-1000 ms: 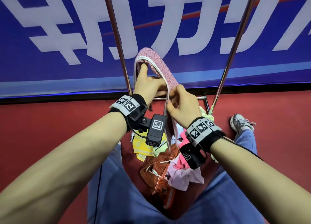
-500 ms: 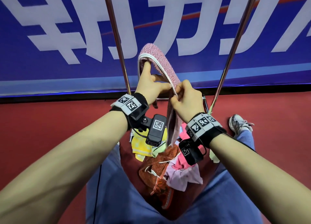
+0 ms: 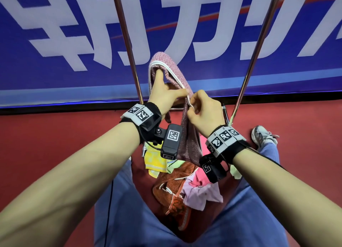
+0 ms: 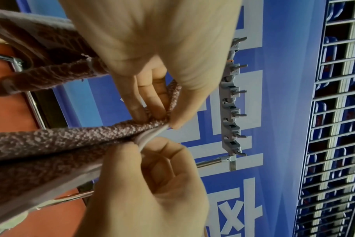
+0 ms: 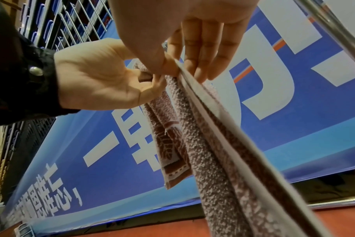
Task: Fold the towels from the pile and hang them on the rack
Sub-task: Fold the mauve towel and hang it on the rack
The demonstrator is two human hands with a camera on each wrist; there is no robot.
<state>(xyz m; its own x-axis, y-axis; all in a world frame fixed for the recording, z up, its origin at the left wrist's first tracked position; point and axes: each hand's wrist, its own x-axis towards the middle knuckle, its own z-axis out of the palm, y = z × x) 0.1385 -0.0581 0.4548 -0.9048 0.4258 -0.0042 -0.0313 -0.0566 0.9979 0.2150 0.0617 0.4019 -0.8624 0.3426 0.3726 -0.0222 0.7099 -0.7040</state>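
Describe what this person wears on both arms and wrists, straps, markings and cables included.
Both forearms are bare, with no sleeves. Each wrist carries a black strap topped by grey-white blocks printed with black square tag patterns: left wrist band, right wrist band. A black box camera hangs under each wrist, each bearing a white square tag. Thin black cables run from both bands.

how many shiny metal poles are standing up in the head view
2. The left pole rises beside the pink towel; the right pole leans outward on the right. Other parts of the rack may be hidden.
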